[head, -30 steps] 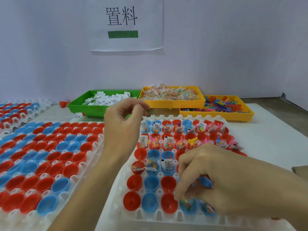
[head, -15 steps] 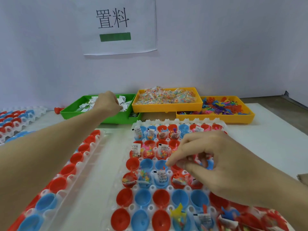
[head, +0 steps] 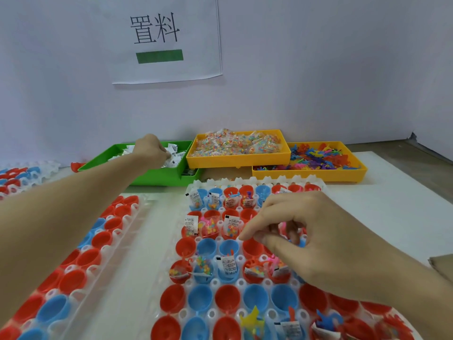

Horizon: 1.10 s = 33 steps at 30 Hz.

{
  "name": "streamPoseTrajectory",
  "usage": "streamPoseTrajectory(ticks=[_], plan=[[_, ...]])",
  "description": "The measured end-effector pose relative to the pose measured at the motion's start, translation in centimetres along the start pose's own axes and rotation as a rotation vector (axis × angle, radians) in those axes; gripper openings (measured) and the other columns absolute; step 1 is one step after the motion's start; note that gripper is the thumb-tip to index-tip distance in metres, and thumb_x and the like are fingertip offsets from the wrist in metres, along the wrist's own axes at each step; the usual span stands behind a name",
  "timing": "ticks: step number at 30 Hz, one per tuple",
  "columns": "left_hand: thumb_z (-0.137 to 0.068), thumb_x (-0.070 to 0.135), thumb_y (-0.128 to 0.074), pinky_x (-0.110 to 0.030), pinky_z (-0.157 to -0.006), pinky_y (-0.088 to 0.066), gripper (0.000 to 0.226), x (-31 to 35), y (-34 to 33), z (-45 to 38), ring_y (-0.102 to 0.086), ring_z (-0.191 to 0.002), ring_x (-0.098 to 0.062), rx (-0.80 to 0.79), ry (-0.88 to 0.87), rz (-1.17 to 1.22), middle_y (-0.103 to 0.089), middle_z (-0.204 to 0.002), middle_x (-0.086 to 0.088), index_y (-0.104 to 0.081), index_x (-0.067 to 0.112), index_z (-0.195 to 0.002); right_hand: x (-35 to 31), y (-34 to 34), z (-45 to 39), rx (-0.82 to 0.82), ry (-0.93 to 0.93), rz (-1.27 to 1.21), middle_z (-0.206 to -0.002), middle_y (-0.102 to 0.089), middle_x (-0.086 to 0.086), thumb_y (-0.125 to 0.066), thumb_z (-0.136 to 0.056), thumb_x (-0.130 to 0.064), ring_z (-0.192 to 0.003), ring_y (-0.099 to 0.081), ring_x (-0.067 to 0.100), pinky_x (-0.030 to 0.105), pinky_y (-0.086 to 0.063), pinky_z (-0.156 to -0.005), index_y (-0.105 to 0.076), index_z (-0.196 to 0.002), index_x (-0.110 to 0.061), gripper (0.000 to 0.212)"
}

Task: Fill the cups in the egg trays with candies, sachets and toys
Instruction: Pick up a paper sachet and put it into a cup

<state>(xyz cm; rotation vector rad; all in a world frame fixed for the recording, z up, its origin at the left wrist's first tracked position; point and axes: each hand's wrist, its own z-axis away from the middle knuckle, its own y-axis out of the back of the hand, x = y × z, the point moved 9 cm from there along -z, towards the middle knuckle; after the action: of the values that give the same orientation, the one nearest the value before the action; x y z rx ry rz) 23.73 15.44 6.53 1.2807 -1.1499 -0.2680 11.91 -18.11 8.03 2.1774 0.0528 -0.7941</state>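
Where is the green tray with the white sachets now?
The green tray sits at the back left of the table, directly left of the yellow candy tray; the left hand reaches into it.

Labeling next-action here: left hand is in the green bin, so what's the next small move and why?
Probably lift the left hand out of the green bin with a sachet and bring it back to the middle egg tray. The fingers are curled down among the white sachets, and several red and blue cups, such as the blue cup, hold nothing yet.
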Motion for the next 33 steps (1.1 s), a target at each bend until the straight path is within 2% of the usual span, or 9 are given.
streamPoseTrajectory(ticks=[4,9,12,16,20,23,26,28,33], plan=[[-0.097,0.019,-0.062,-0.032,-0.071,-0.041,0.025,0.0,0.5,-0.2,-0.054,-0.082,-0.028,0.057,-0.059,0.021,-0.063,-0.089,-0.019,-0.071,-0.005,-0.099,0.3,-0.3,0.0,-0.085,-0.043,-0.044,-0.082,-0.066,-0.015,-0.069,-0.089,-0.013,-0.078,-0.061,0.006,0.006,-0.042,-0.062,-0.078,-0.092,-0.036,0.024],[-0.098,0.016,-0.061,-0.031,-0.074,-0.043,0.021,-0.1,1.7,0.3,-0.056,-0.077,-0.022,0.149,-0.080,0.146,-0.067,-0.099,-0.017,-0.073,0.000,-0.105,0.5,-0.3,0.0,-0.085,-0.077,-0.055,-0.084,-0.067,-0.022,-0.069,-0.090,-0.009,-0.081,-0.062,0.004,0.007,-0.043,-0.064,-0.078,-0.092,-0.037,0.029],[-0.095,0.014,-0.063,-0.023,-0.065,-0.045,0.015,-0.2,2.8,0.7,-0.056,-0.067,-0.010,0.232,-0.080,0.280,-0.065,-0.087,-0.005,-0.074,0.007,-0.102,0.7,0.0,-0.1,-0.058,-0.085,-0.044,-0.083,-0.067,-0.024,-0.069,-0.090,-0.009,-0.080,-0.062,0.002,0.006,-0.043,-0.063,-0.079,-0.091,-0.036,0.029],[-0.089,0.017,-0.072,-0.016,-0.054,-0.041,0.003,-0.8,3.0,1.1,-0.057,-0.063,-0.003,0.236,-0.051,0.397,-0.064,-0.073,0.007,-0.074,0.015,-0.090,1.1,0.0,0.0,-0.047,-0.112,-0.034,-0.083,-0.067,-0.022,-0.069,-0.090,-0.007,-0.079,-0.061,0.001,0.006,-0.043,-0.062,-0.079,-0.090,-0.034,0.028],[-0.085,0.015,-0.077,-0.010,-0.052,-0.041,0.005,-1.3,2.6,1.0,-0.059,-0.064,-0.003,0.201,-0.008,0.457,-0.067,-0.075,0.006,-0.074,0.018,-0.087,1.4,-0.1,0.0,-0.059,-0.125,-0.022,-0.086,-0.066,-0.024,-0.069,-0.090,-0.008,-0.083,-0.061,0.001,0.008,-0.044,-0.065,-0.079,-0.091,-0.034,0.028],[-0.084,0.020,-0.077,-0.019,-0.075,-0.043,0.007,-1.3,2.4,1.0,-0.061,-0.082,-0.011,0.203,0.018,0.488,-0.067,-0.087,0.003,-0.074,0.020,-0.091,1.5,0.0,0.0,-0.054,-0.123,-0.010,-0.086,-0.066,-0.027,-0.069,-0.089,-0.008,-0.085,-0.062,0.001,0.008,-0.045,-0.068,-0.079,-0.091,-0.034,0.028],[-0.087,0.021,-0.072,-0.026,-0.082,-0.040,0.014,-1.5,2.2,0.9,-0.055,-0.093,-0.017,0.193,0.058,0.505,-0.064,-0.098,0.000,-0.075,0.018,-0.100,1.5,0.0,0.0,-0.050,-0.130,-0.004,-0.088,-0.066,-0.027,-0.069,-0.090,-0.009,-0.087,-0.062,0.002,0.009,-0.046,-0.070,-0.079,-0.091,-0.035,0.028],[-0.088,0.020,-0.070,-0.027,-0.080,-0.042,0.016,-1.7,2.2,0.9,-0.055,-0.090,-0.018,0.190,0.079,0.514,-0.064,-0.102,-0.001,-0.075,0.018,-0.103,1.5,0.0,0.1,-0.048,-0.132,-0.004,-0.088,-0.066,-0.026,-0.069,-0.090,-0.010,-0.087,-0.062,0.003,0.010,-0.046,-0.071,-0.078,-0.091,-0.036,0.027],[-0.084,0.019,-0.074,-0.025,-0.067,-0.046,0.005,-1.8,3.2,1.8,-0.054,-0.066,-0.010,0.251,0.099,0.582,-0.072,-0.099,-0.005,-0.072,0.021,-0.088,1.5,0.2,0.0,-0.020,-0.144,-0.009,-0.085,-0.065,-0.028,-0.068,-0.091,-0.010,-0.083,-0.061,-0.001,0.007,-0.045,-0.067,-0.079,-0.092,-0.034,0.027]])
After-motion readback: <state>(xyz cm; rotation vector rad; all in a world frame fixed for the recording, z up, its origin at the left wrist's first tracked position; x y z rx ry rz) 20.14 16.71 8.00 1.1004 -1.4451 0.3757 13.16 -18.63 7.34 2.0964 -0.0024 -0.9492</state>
